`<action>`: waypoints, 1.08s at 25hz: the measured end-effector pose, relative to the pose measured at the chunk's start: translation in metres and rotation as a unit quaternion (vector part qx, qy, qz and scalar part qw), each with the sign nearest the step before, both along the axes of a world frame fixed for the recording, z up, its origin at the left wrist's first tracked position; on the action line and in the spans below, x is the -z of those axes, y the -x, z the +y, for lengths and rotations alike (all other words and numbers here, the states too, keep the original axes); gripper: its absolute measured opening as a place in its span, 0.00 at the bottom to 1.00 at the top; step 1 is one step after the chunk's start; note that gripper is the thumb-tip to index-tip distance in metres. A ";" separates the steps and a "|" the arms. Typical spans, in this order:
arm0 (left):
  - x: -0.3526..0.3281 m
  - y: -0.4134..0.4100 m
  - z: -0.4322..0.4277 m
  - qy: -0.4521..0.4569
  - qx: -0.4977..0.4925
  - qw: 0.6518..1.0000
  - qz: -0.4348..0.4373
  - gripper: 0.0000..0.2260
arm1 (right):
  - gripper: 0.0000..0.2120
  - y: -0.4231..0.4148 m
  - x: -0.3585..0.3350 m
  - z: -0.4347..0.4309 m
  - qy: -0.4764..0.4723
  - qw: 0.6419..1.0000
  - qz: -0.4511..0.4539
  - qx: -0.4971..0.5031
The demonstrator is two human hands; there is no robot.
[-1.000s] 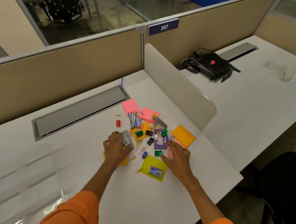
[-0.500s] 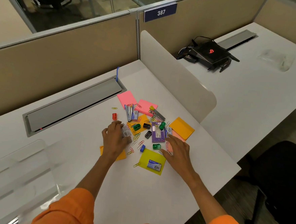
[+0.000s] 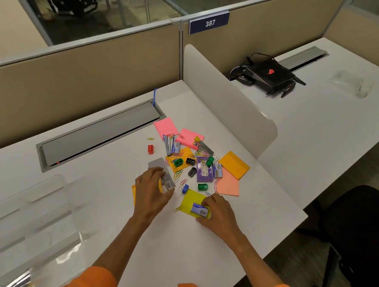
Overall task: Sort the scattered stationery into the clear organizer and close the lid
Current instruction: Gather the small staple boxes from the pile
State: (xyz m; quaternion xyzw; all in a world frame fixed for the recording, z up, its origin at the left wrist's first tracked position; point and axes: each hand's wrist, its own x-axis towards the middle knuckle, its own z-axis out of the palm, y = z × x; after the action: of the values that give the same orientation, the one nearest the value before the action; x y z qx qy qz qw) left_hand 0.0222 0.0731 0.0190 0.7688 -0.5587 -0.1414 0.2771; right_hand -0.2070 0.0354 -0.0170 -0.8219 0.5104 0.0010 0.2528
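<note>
Head view — clear organizer (image 3: 28,221) blurred, cut off at left edge.

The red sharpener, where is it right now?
In the head view, the red sharpener sits alone at the pile's left edge, beyond the left hand, left of the stapler.

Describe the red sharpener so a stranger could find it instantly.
Start at the long grey cable tray set into the white desk, then look just in front of its right end. There the red sharpener stands alone on bare desk, left of the blue stapler. It is the only red one; the others are green, black or blue, within the pile.
</note>
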 end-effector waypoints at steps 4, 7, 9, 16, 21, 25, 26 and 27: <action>-0.001 -0.003 0.008 -0.004 -0.007 1.000 0.015 0.26 | 0.19 -0.002 0.000 0.002 0.004 1.000 -0.016 0.011; 0.000 -0.005 0.009 -0.016 -0.019 0.996 0.085 0.26 | 0.17 -0.002 -0.006 0.000 -0.039 0.991 -0.092 0.094; -0.001 -0.005 0.006 -0.022 -0.036 0.989 0.144 0.24 | 0.17 -0.001 -0.012 -0.004 -0.064 0.972 -0.161 0.160; 0.001 -0.003 -0.006 -0.042 -0.074 0.947 0.310 0.28 | 0.21 0.003 -0.032 -0.026 -0.139 0.927 -0.273 0.215; -0.004 -0.007 -0.010 -0.007 -0.098 0.854 0.511 0.26 | 0.20 0.001 -0.042 -0.038 -0.227 0.871 -0.355 0.252; -0.007 -0.011 -0.015 0.026 -0.120 0.685 0.719 0.23 | 0.16 0.002 -0.045 -0.045 -0.309 0.768 -0.477 0.296; -0.009 -0.012 -0.016 0.034 -0.128 0.619 0.774 0.20 | 0.15 0.003 -0.046 -0.046 -0.327 0.737 -0.504 0.311; -0.011 -0.014 -0.017 0.038 -0.132 0.557 0.819 0.17 | 0.13 0.003 -0.047 -0.048 -0.343 0.706 -0.526 0.327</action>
State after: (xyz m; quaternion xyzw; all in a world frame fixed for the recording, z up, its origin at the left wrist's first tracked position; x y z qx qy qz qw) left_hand 0.0359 0.0556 0.0300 0.3755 0.0124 -0.6504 0.6601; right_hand -0.2101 -0.0122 0.0298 -0.3277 0.4958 -0.3390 0.7293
